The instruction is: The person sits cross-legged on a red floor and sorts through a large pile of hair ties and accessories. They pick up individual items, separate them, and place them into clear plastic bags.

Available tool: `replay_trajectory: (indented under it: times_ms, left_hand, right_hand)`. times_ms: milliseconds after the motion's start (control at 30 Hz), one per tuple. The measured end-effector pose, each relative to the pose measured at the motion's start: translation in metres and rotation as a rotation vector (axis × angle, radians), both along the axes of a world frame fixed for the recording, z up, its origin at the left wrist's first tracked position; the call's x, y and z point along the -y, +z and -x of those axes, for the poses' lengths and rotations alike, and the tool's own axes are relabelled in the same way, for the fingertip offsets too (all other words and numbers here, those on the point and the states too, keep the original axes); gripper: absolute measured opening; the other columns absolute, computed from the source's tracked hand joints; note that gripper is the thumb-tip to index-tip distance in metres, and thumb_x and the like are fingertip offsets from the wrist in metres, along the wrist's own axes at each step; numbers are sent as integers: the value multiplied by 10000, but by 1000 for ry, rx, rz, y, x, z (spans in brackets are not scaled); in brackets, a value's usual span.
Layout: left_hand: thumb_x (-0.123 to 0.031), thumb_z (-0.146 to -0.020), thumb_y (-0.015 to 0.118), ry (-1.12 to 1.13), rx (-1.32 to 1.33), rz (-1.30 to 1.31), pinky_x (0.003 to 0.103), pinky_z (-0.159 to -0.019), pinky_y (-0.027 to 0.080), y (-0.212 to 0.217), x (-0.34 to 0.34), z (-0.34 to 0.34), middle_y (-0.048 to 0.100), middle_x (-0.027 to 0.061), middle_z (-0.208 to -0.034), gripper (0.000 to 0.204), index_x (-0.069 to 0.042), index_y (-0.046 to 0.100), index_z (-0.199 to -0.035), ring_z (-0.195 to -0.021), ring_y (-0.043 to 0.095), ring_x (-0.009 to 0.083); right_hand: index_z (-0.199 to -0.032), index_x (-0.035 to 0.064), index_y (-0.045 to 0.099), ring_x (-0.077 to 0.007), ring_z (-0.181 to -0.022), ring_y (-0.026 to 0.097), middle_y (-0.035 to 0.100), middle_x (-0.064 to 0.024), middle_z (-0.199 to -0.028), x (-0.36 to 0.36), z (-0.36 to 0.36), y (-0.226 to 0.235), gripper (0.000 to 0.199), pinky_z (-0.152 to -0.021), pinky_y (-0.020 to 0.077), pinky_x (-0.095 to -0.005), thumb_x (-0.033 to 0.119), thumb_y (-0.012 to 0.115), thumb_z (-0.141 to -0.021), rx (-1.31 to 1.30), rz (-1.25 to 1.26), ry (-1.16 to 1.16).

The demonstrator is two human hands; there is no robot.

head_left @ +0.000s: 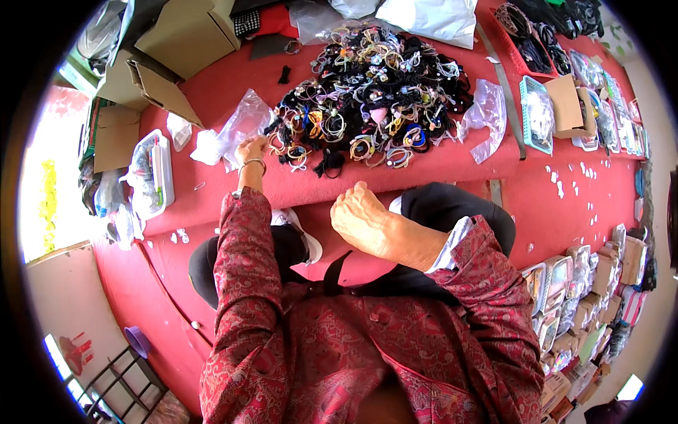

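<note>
1. Hair ties [367, 99] lie heaped on the red desk [452, 166], at twelve o'clock from both hands.
2. Left hand [251, 150] touches the heap's edge, fingers pinched on a tie.
3. Right hand [360, 215] hovers loosely curled, holding nothing visible.
4. Clear bag [244, 124] lies at eleven o'clock from the left hand; white tray [166, 173] at nine.

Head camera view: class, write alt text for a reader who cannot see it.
A person in a patterned red jacket reaches the left hand to the edge of a big pile of hair ties on a red table. The right hand hangs loosely closed nearer the body. Clear plastic bags lie beside the pile.
</note>
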State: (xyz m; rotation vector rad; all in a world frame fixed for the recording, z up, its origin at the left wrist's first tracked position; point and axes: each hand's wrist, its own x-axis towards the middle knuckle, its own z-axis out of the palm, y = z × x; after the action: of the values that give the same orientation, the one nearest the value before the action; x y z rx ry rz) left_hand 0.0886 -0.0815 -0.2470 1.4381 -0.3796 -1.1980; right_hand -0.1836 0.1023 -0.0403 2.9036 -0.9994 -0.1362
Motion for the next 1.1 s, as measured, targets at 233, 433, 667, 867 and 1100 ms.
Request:
replay_trajectory:
  times_ms: [233, 433, 667, 867, 1100]
  left_hand:
    - [-98, -611, 614, -285, 881, -301, 315, -502, 479, -9, -31, -15, 602, 93, -612, 55, -64, 637, -648, -550, 590, 200]
    - [-245, -672, 600, -369, 1338, -205, 382, -646, 507, -4, -41, 32, 642, 135, -717, 137, -152, 697, -698, -686, 631, 312]
    - [-485, -636, 689, -486, 1342, -237, 401, -734, 481, -2, -22, 69, 609, 151, -951, 466, -95, 659, -890, -894, 588, 304]
    - [-398, -669, 652, -569, 1341, -227, 385, -695, 489, -33, -8, 31, 638, 145, -799, 348, -82, 666, -815, -772, 622, 301]
    - [-145, -846, 522, -460, -92, 25, 249, -522, 443, 2, -13, 19, 644, 86, -769, 177, -12, 605, -928, -596, 575, 122]
  right_hand:
    - [-715, 85, 598, -137, -610, 534, 544, -16, -616, -8, 0, 2, 124, -599, 360, -313, 196, 546, -696, -55, -40, 15]
    - [-737, 84, 606, -148, -644, 559, 574, -30, -653, -7, -4, -3, 129, -617, 373, -318, 193, 541, -713, -125, -173, 0]
    - [-777, 71, 619, -162, -678, 569, 594, -45, -688, -2, -4, -5, 152, -623, 378, -324, 188, 538, -722, -191, -181, -35]
    - [-773, 73, 614, -160, -664, 566, 593, -42, -685, 3, -8, -5, 149, -619, 375, -325, 194, 539, -727, -191, -198, -18]
    - [-749, 79, 603, -150, -634, 555, 567, -26, -641, 1, -8, -3, 127, -616, 367, -309, 183, 542, -711, -159, -142, -7]
